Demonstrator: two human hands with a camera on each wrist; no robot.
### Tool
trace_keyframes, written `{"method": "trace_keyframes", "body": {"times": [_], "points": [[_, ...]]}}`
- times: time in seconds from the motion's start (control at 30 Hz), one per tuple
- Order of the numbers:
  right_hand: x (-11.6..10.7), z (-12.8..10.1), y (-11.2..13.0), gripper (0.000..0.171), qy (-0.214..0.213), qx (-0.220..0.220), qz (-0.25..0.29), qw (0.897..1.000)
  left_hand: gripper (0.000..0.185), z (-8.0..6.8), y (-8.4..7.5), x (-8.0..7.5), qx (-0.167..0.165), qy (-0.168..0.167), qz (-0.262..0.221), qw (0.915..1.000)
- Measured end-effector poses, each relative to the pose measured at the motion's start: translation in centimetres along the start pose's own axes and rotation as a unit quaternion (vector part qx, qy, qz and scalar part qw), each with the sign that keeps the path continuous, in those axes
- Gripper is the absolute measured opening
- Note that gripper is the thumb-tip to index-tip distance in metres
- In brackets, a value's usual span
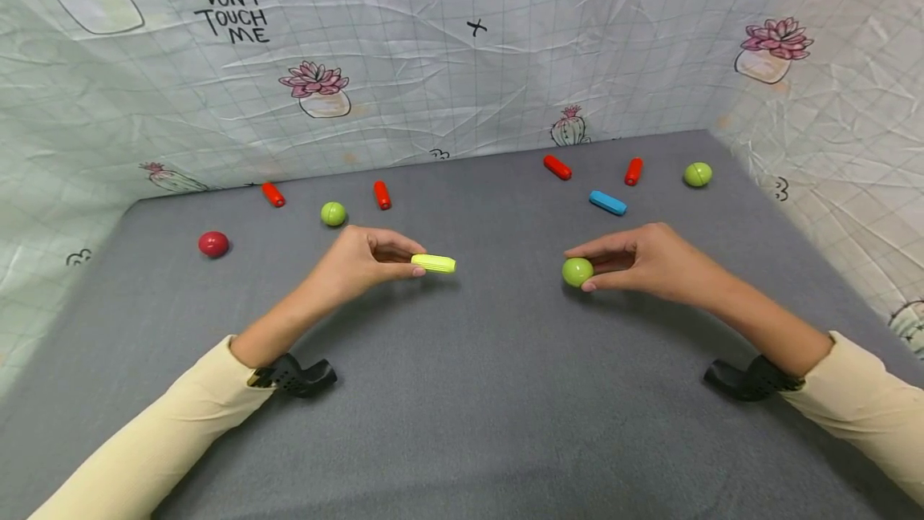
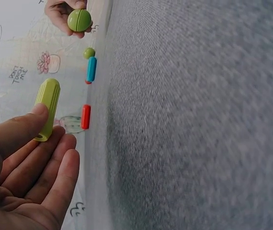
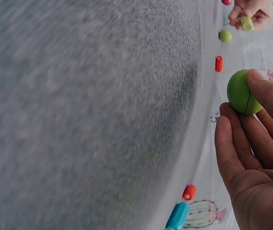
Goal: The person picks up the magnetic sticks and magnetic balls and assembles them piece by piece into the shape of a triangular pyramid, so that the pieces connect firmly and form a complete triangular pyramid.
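- Grey bench point(image 1: 462, 392), scattered with coloured pieces.
- Yellow-green cylinder point(image 1: 434, 263) is pinched at one end by left hand point(image 1: 358, 261); tipping out is judged possible.
- Green ball point(image 1: 577, 271) is clamped by right hand point(image 1: 645, 262); could roll if loosened.

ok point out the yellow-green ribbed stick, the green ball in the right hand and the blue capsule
yellow-green ribbed stick point(image 1: 434, 263), head view, middle of its ribbed side
green ball point(image 1: 577, 272), head view, centre of its rounded face
blue capsule point(image 1: 608, 203), head view, middle of its upper side
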State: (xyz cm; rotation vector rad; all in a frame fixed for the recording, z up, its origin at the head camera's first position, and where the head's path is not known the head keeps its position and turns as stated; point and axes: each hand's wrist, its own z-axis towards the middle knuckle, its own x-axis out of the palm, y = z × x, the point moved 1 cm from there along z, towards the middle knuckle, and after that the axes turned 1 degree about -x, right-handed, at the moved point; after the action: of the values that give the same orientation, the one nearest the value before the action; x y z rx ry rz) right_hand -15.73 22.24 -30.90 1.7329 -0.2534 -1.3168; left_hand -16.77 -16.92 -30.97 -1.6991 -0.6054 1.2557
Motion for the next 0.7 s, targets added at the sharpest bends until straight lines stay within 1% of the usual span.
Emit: {"method": "trace_keyframes", "body": {"times": [0.07,0.23,0.4,0.7], "points": [[0.2,0.2,0.1,0.043,0.005,-0.008,0.007,1.0,0.026,0.1,0.0,0.2,0.004,0.002,-0.002,1.0],[0.8,0.9,0.5,0.043,0.012,-0.026,0.001,1.0,0.026,0.3,-0.2,0.6,0.01,0.002,-0.001,0.9999],[1.5,1.7,1.0,0.043,0.026,-0.04,0.013,0.999,0.025,0.5,-0.3,1.1,0.013,0.007,-0.002,0.9999],[2.2,2.9,1.7,0.043,0.043,-0.046,0.021,0.998,0.025,0.8,-0.5,1.5,0.011,0.012,0.004,0.9999]]}}
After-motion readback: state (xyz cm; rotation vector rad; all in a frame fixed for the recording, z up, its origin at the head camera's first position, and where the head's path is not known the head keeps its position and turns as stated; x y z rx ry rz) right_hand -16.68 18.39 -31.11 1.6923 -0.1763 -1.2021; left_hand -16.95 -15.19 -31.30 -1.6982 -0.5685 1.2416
